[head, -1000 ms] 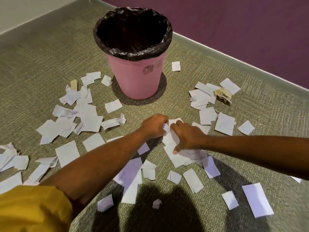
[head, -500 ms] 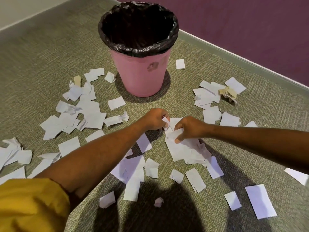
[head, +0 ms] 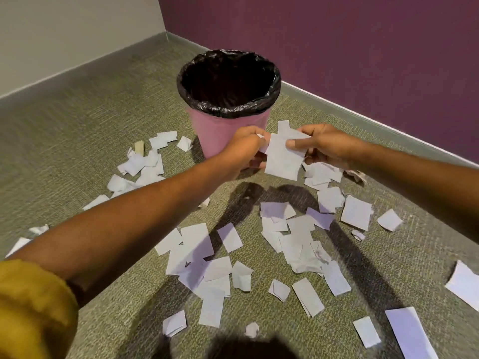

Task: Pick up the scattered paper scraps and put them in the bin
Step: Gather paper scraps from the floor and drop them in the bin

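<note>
A pink bin with a black liner stands on the carpet near the room's corner. Just in front of it, both my hands are raised off the floor. My left hand and my right hand together pinch a small bunch of white paper scraps, which hangs between them below the bin's rim. Many more white scraps lie scattered on the carpet under my arms, with another cluster of scraps left of the bin.
The carpet meets a purple wall behind and right of the bin and a pale wall at the left. A crumpled tan scrap lies left of the bin. A long white strip lies at the lower right.
Both hands have lifted from the floor pile, carrying a bunch of scraps up toward the bin. My view has tilted up, showing the room's corner.
</note>
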The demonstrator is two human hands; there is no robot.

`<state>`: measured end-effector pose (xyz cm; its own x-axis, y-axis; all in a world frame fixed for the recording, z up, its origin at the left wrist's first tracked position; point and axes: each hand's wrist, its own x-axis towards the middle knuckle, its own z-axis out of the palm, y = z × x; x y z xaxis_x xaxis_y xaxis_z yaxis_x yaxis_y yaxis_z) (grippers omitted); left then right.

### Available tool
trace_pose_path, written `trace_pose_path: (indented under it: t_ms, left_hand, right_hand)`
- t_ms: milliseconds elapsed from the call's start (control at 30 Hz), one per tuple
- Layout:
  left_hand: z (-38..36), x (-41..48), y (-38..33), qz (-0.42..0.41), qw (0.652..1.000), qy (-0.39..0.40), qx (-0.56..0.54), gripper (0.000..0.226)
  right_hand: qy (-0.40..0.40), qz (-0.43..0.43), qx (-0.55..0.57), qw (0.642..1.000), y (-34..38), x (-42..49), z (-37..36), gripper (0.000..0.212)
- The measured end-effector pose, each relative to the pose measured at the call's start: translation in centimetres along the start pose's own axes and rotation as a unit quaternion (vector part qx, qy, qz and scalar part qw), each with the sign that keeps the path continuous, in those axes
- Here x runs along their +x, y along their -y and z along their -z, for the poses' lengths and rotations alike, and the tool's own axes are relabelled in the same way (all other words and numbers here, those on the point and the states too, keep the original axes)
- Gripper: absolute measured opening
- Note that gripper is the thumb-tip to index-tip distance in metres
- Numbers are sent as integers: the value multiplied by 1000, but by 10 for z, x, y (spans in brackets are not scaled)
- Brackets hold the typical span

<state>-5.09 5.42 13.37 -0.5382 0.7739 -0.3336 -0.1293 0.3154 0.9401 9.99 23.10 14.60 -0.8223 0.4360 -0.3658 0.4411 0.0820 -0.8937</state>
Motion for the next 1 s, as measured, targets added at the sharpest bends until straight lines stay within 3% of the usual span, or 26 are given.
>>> trace_pose_path:
  t_ms: [67,200,333,467,567,733,933,1000]
  left_hand:
    - [2,0,-26,-39,999,-17,-13,25]
    - [8,-12,-65,-50,995,-45,-67,30]
    - [12,-20,-92,-39,990,-67,-120,31]
    - [27,-9,-106,-11,983,-101,-154,18]
    - [39,-5,-115,25,978,-101,-182,22]
    - [56,-2,-124,50,972,-97,-210,40]
    - [61,2,-119,64,968,-83,-227,51]
    - [61,4,-116,62,969,-86,-224,50]
  right_hand:
    - [-20,18,56,998,23,-1,5,24]
    - [-74,42,115,990,66,1,5,40]
    - [-113,22,160,980,101,13,-5,27]
    - [-102,-8,229,968,124,24,-22,13]
    - [-92,2,294,951,132,36,-32,16]
    - [-81,12,305,949,133,46,-38,10]
    - [-98,4,324,941,125,50,-34,33]
    - [-106,6,317,943,123,50,-33,26]
